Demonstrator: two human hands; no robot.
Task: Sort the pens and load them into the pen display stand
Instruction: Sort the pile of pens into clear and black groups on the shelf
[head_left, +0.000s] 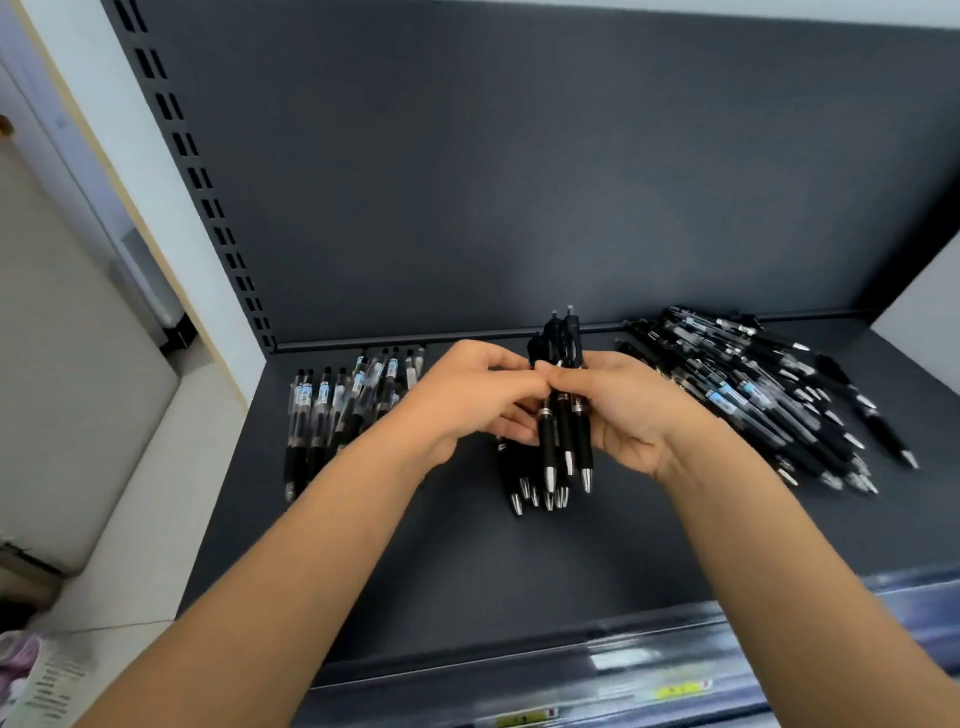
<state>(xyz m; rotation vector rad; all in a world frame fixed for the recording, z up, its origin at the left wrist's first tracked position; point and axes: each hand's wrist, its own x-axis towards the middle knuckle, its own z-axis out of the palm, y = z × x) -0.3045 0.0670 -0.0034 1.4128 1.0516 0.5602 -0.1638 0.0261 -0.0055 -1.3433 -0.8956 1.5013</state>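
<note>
A bundle of black pens (563, 415) above a shelf (467, 571).
Both the left hand (467, 395) and right hand (631, 410) clamp it, tips toward the shelf's front.

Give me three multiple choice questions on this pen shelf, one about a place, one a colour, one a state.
1. Where on the shelf is the heap of pens? A left; B right; C front edge.
2. What colour are the held pens? A black; B red; C white.
3. What are the left hand and right hand doing? A resting flat; B gripping the held pens; C pointing.
Answers: B, it lies right of the right hand; A, black barrels, silver tips; B, both hands' fingers curl round them.
</note>
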